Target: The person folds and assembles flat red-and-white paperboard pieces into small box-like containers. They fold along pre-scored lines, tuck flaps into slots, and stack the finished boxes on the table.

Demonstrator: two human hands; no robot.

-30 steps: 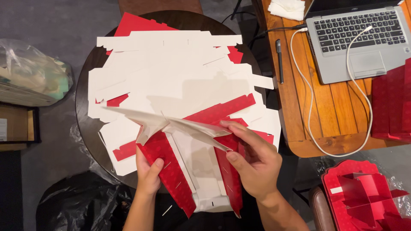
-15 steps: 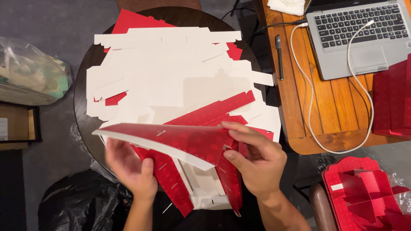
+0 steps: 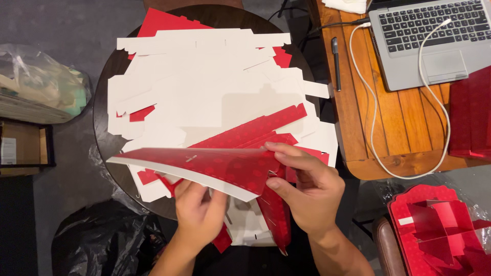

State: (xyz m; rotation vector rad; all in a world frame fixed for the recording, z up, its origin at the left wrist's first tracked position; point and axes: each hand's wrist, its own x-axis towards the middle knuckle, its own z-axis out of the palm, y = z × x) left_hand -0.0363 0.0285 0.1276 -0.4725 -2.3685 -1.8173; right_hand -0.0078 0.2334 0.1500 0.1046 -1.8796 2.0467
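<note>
- so far, one red dotted cardboard blank (image 3: 204, 166) is lifted off the pile, partly folded, held just above the near edge of the round dark table (image 3: 102, 122).
- right hand (image 3: 307, 197) pinches its right end, thumb and fingers clamped on the panel.
- left hand (image 3: 197, 214) sits under the blank, fingers curled against its underside; the grip is partly hidden.
- judging by the big heap of flat white-backed blanks (image 3: 204, 82), most folding is left.
- finished red boxes (image 3: 440, 225) lie at lower right.
</note>
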